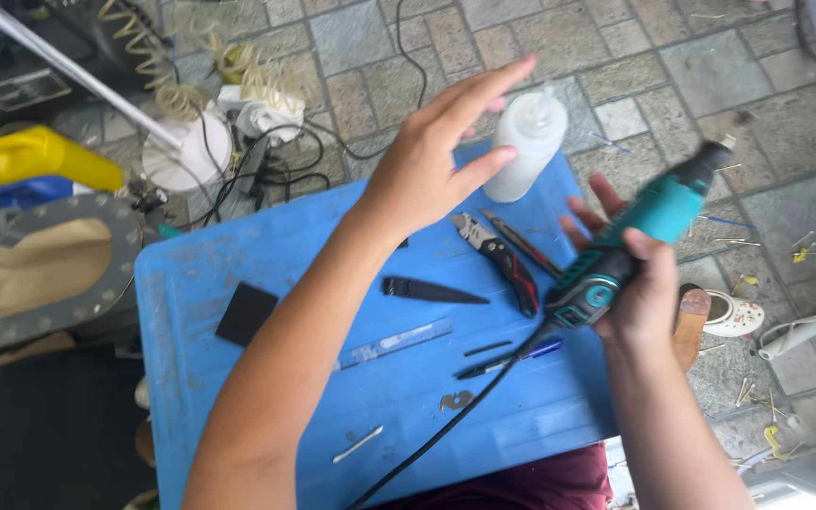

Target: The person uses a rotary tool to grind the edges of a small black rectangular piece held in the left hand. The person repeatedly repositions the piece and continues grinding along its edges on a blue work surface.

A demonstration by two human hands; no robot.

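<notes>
Open hand stretches toward squeeze bottle as the other holds a corded rotary tool

Above a blue table (200, 312), the left hand (432, 161) is spread flat, fingers loose and holding nothing, its fingertips just beside the white squeeze bottle (526, 142) standing upright at the table's far edge. The right hand (639, 293) is wrapped around a teal-and-black rotary tool (635, 241), its long axis slanting up and away to the right, its black cord trailing back toward the person. The bottle lies ahead of the left hand, the nearer of the two; a folding knife (502, 255) rests between.
</notes>
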